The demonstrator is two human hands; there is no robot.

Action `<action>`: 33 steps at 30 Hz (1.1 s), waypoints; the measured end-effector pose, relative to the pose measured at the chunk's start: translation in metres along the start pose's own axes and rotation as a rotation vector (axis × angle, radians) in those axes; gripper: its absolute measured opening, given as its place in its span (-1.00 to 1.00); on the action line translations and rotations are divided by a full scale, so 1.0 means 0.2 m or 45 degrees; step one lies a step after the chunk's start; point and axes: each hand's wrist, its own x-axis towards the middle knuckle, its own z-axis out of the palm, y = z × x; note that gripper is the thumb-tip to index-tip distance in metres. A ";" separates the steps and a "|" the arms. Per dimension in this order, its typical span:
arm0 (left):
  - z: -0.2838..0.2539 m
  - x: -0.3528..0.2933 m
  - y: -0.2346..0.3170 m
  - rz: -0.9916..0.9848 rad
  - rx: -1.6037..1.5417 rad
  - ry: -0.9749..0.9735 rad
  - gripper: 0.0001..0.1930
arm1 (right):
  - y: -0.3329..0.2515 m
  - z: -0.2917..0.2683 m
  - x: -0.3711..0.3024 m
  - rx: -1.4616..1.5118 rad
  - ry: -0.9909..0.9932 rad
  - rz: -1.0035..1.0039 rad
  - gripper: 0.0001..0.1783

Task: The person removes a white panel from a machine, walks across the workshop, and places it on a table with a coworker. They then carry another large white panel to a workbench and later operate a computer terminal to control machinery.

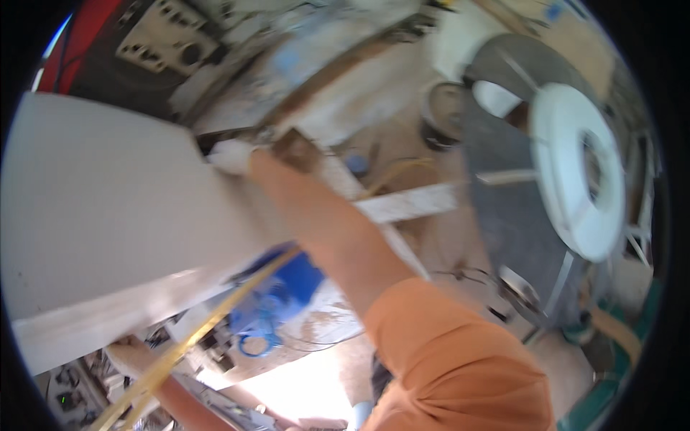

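A large white box-like panel (108,208), smooth and pale, fills the left side of the view. My right arm, in an orange sleeve, reaches across to its far right corner. There my right hand (233,156), in a white glove, is closed at the panel's edge, its fingertips mostly hidden. My left hand (129,355) is at the near lower edge, gripping the panel from below, with the fingers partly covered by it. A yellow strap or hose (194,337) runs slantwise over my left forearm and on beneath my right arm.
Below the panel lies a blue plastic bag (287,291) beside a blue ring-shaped handle (255,345). At right stands a dark reel with a white ring (543,172). A round can (442,115) sits farther back. White beams (410,203) cross the cluttered floor; a control box (169,39) is at the far left.
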 end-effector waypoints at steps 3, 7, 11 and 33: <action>-0.02 -0.36 0.27 -0.096 -0.138 0.078 -0.56 | -0.24 -0.26 -0.28 0.595 0.381 0.485 -0.67; -0.12 -1.02 0.61 0.065 0.035 -0.038 -0.58 | -0.79 -0.66 -0.99 1.095 0.931 0.886 -0.58; -0.16 -1.86 0.87 0.453 -0.041 -0.578 -0.72 | -1.41 -0.63 -2.01 1.007 0.914 0.712 -0.61; -0.62 -4.57 4.07 2.501 -0.997 -1.617 -0.61 | -2.02 -1.68 -5.72 0.463 0.349 1.519 -0.53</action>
